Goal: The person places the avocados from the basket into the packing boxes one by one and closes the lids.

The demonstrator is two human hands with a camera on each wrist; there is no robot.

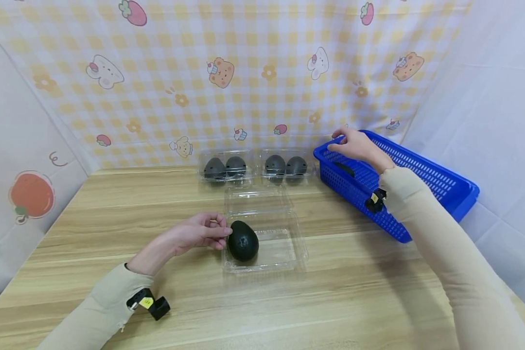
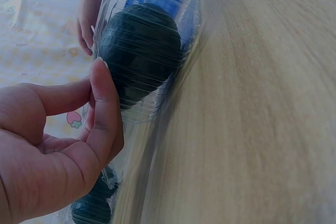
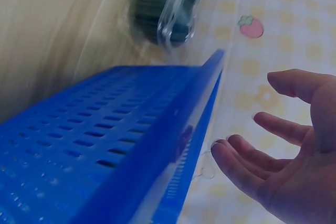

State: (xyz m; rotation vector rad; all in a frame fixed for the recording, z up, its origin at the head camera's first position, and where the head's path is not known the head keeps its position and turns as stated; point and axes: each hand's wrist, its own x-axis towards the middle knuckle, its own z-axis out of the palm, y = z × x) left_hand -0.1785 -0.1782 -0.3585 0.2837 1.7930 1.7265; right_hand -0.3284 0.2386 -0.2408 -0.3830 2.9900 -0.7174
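A clear plastic clamshell box (image 1: 280,250) lies with its lid (image 1: 258,199) folded back on the table. In its left half sits a dark green avocado (image 1: 243,241). My left hand (image 1: 203,232) pinches the box's left rim between thumb and fingers, right beside the avocado; the left wrist view shows the fruit (image 2: 142,51) through the plastic wall. My right hand (image 1: 354,145) is above the far end of a blue perforated basket (image 1: 437,175), fingers spread and holding nothing. Inside the basket, partly hidden by its wall, is another dark avocado (image 1: 344,168).
Two closed clear boxes stand along the back curtain, the left box (image 1: 225,165) and the right box (image 1: 287,165), each with two avocados. The basket sits at an angle on the right side of the wooden table (image 1: 157,301). White cloth hangs on both sides.
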